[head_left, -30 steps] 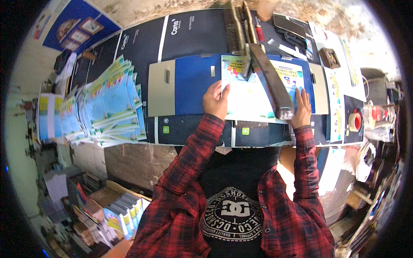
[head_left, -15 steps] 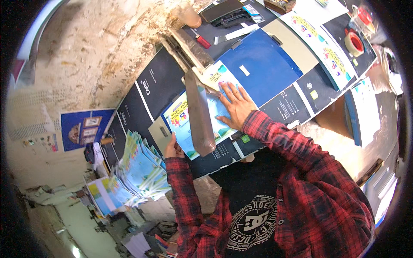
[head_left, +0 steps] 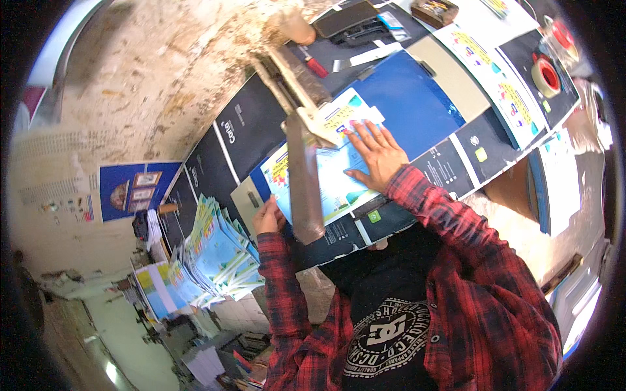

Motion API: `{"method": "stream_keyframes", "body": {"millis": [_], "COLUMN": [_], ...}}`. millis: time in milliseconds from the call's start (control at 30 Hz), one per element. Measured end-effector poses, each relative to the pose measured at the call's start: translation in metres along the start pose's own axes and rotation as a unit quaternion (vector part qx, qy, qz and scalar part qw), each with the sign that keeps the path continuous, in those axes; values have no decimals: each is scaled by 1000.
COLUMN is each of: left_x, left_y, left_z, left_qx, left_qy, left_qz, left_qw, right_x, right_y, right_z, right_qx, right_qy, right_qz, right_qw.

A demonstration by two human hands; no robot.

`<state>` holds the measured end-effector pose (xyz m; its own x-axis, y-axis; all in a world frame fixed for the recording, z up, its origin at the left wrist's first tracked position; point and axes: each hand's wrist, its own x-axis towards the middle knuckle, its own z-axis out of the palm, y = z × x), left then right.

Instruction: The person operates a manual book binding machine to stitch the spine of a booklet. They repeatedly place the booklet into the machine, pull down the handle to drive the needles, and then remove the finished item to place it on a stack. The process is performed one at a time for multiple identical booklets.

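My right hand (head_left: 378, 156) lies flat, fingers spread, on a colourful printed sheet (head_left: 332, 192) in light blue and yellow. At the sheet's lower left edge my left hand (head_left: 267, 217) is closed, thumb along the border, pinching it. A long dark-brown lever (head_left: 306, 189) crosses over the sheet between my hands. It joins a cream metal arm (head_left: 310, 124), like a long-arm stapler, that hides part of the print. Under the sheet's right end lies a blue board (head_left: 417, 91) with a dark clip at its corner.
Fanned printed sheets (head_left: 218, 251) stand at the left. A stack of printed covers (head_left: 495, 85) lies at the right, near a red-and-cream tape roll (head_left: 546, 77). A phone (head_left: 345, 19), a red lighter (head_left: 317, 67) and a steel ruler (head_left: 368, 57) lie at the back.
The printed sheet has slid to the right under the lever, with my right hand moving along on it. My left hand stays at its left edge. The lever has tilted slightly.
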<state>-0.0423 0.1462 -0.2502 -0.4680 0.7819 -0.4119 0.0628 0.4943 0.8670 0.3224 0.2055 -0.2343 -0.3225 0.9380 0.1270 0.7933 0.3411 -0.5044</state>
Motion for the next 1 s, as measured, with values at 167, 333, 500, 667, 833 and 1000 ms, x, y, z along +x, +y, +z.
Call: {"method": "stream_keyframes", "body": {"millis": [167, 333, 500, 667, 833, 1000], "left_x": [-71, -91, -82, -79, -85, -87], "left_y": [43, 17, -2, -1, 0, 5], "left_z": [102, 121, 129, 138, 132, 126], "left_qx": [358, 463, 447, 410, 424, 408], "left_qy": [15, -12, 16, 31, 51, 41], "left_qz": [407, 398, 394, 392, 385, 390], "left_qw": [841, 792, 803, 823, 818, 824], "right_x": [3, 4, 8, 44, 82, 48], "right_y": [9, 9, 24, 31, -121, -165], "right_z": [1, 9, 14, -56, -173, -134], "right_qx": [-45, -77, -76, -49, 38, -72], "right_qy": [2, -10, -2, -37, 86, -3], "right_qz": [7, -40, -69, -25, -177, -170], "right_qw": [999, 996, 995, 998, 980, 983]}}
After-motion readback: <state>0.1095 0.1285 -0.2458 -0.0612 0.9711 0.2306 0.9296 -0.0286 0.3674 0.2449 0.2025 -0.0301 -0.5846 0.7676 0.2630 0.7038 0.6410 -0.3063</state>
